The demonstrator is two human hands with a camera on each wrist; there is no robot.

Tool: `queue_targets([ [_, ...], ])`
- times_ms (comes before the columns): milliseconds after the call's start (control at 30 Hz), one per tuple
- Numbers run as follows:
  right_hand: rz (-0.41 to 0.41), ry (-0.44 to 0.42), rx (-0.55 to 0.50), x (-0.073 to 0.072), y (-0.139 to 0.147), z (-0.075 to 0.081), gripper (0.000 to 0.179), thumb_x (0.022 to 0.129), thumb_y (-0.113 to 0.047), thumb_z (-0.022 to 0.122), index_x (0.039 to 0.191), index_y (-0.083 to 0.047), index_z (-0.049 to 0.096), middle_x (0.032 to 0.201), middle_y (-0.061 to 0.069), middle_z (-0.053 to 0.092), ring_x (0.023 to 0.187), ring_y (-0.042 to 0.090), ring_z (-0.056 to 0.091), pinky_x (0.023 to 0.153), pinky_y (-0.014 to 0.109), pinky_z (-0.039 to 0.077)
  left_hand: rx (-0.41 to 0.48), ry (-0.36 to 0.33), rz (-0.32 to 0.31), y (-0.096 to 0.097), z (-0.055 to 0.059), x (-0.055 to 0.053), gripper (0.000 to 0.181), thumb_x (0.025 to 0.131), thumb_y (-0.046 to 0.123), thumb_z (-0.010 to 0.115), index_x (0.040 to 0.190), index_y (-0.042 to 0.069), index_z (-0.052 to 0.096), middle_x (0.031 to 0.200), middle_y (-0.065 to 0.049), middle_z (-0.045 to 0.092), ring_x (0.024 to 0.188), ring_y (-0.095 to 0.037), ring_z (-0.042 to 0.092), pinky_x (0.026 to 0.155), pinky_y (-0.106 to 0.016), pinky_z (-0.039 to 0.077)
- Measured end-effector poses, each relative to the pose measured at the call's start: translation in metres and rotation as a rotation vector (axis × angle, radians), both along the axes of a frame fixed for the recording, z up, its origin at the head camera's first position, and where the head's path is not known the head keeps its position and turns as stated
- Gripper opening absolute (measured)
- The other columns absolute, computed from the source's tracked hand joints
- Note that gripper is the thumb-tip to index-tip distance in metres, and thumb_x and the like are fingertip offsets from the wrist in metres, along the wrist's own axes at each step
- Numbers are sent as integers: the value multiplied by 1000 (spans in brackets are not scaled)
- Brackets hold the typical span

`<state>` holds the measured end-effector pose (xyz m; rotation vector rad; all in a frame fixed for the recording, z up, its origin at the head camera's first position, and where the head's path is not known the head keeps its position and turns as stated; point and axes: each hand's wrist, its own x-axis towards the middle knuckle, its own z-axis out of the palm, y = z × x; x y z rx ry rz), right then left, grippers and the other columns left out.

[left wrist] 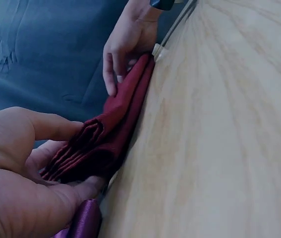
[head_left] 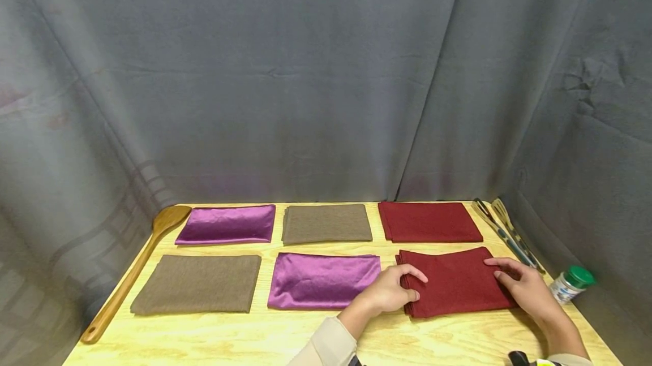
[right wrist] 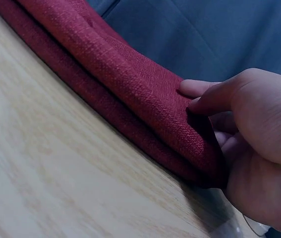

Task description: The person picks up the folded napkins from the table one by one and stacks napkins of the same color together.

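Observation:
A folded dark red cloth (head_left: 453, 281) lies at the front right of the wooden table, its stacked layers showing at the left edge. My left hand (head_left: 389, 291) holds that edge, index finger on top and thumb low at the near corner. At the opposite edge my right hand (head_left: 530, 292) grips the same cloth; in the right wrist view two fingertips (right wrist: 195, 99) press its top while other fingers sit behind the edge. In the left wrist view the fabric (left wrist: 125, 104) bulges slightly between both hands. A folded shiny purple cloth (head_left: 326, 281) lies just left of my left hand.
Behind lie another dark red cloth (head_left: 433, 222), a brown cloth (head_left: 327, 223) and a purple cloth (head_left: 229, 224). A second brown cloth (head_left: 198, 284) is front left. A wooden spoon (head_left: 127, 275) borders the left side; metal tongs (head_left: 509, 233) and a green-capped jar (head_left: 573, 284) stand right.

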<state>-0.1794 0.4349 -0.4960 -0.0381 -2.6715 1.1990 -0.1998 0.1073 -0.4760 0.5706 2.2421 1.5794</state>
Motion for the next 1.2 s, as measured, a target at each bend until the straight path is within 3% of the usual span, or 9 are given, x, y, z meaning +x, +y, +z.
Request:
queue_targets([
  [167, -4, -30, -42, 1, 0, 1, 28, 102, -12, 64, 125, 2, 69, 107, -42, 56, 99, -28, 43, 74, 7, 44, 39, -13, -13, 1, -1, 1, 35, 83, -6, 71, 105, 22, 72, 119, 3, 68, 108, -6, 55, 94, -26, 46],
  [367, 7, -63, -79, 2, 1, 6, 31, 102, -15, 65, 128, 2, 68, 107, -44, 54, 98, -25, 47, 73, 12, 50, 160, -41, -11, -1, -2, -2, 29, 85, -6, 72, 106, 14, 73, 98, 3, 66, 84, -2, 55, 77, -19, 47],
  [500, 7, -59, -93, 3, 1, 8, 32, 102, -16, 65, 129, 1, 67, 106, -43, 54, 96, -21, 52, 70, 17, 53, 228, -92, -7, -3, -2, -3, 25, 84, -6, 73, 105, 8, 73, 95, 3, 63, 77, -3, 53, 71, -17, 45],
  [733, -41, -4, -57, 4, 1, 14, 31, 102, -21, 66, 130, -9, 70, 105, -45, 54, 93, -22, 50, 69, 15, 49, 252, -120, 57, -3, 0, -3, 26, 83, -5, 73, 104, 11, 71, 85, 7, 58, 50, -4, 30, 45, -19, 27],
  [867, -46, 44, -56, 4, 0, 20, 32, 101, -20, 67, 131, -9, 70, 108, -45, 55, 95, -24, 51, 71, 12, 47, 309, -127, 100, -4, 2, -5, 31, 83, -7, 71, 109, 10, 69, 71, 7, 50, 45, -3, 31, 41, -17, 27],
  [1000, -60, 51, -52, 5, -2, 27, 32, 102, -23, 66, 132, -14, 70, 107, -45, 56, 94, -24, 51, 72, 9, 44, 346, -99, 156, -6, 5, -8, 33, 82, -7, 71, 110, 9, 68, 77, 5, 51, 49, -2, 40, 44, -17, 32],
  [1200, -68, 45, -113, 5, -6, 36, 32, 103, -20, 65, 134, -16, 68, 95, -36, 65, 80, -9, 61, 66, 15, 50, 360, -49, 192, -13, 9, -17, 36, 83, -7, 72, 115, 10, 69, 96, -2, 56, 58, -3, 47, 51, -16, 37],
])
